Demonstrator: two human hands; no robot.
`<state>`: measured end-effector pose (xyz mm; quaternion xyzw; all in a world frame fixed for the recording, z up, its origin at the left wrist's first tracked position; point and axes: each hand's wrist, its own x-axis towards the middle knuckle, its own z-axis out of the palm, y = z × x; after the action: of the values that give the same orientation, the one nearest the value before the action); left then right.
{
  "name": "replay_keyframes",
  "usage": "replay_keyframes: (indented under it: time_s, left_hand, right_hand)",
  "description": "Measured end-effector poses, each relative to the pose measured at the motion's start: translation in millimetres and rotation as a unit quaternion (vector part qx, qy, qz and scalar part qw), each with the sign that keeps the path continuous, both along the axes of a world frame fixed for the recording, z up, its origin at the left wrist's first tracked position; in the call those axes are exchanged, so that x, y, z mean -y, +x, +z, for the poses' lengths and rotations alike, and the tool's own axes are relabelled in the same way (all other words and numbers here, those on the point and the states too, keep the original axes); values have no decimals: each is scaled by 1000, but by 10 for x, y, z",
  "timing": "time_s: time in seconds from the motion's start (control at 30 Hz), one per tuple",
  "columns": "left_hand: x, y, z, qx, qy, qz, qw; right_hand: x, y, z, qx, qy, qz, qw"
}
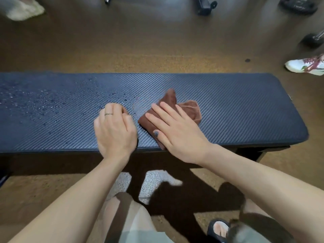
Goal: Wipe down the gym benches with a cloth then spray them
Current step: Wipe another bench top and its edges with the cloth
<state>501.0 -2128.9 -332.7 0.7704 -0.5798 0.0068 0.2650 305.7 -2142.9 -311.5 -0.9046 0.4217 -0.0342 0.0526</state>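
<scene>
A long dark blue bench pad (245, 106) with a woven texture runs across the view. Water droplets (43, 102) cover its left half, while the right half looks dry. A folded brown cloth (190, 109) lies on the pad right of centre. My right hand (177, 132) rests flat on the cloth with fingers spread, pressing it against the pad. My left hand (114, 130), wearing a ring, sits on the pad just left of the cloth with its fingers curled under and nothing visible in it. No spray bottle is in view.
The bench stands on a brown speckled floor. Another person's white shoe (305, 66) is at the far right, a dumbbell (312, 39) above it. Black equipment (204, 5) and a plate (298, 5) lie along the top edge. My sandalled foot (218, 228) is below.
</scene>
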Motion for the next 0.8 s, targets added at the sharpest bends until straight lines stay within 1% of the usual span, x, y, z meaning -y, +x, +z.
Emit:
replay_keyframes:
  time_s: [0.07,0.13,0.27,0.37,0.43,0.5,0.63,0.8]
  left_hand:
    - [0,-10,6,2,-3,0,1000]
    - [4,-24,11,1,-6,6,1000]
    - [6,-29,-5,0,-13,29,999]
    - [33,-25,-9,-37,-16,83,996]
    - [45,-25,-4,-54,-20,99,993]
    - [51,-33,11,-55,-18,94,994]
    - [34,-72,57,-29,9,82,996]
    - [31,-77,73,-20,23,80,996]
  right_hand:
    - [-134,-187,-7,-23,13,51,998]
    - [-45,-204,-14,-21,17,84,996]
    - [564,302,-13,11,15,127,992]
    - [1016,770,-6,6,1,155,988]
    - [1212,892,-12,12,-16,183,983]
    - [1388,864,-44,32,-27,196,980]
    - [1705,500,-67,68,-14,123,990]
    - [1839,-695,-78,95,-11,22,995]
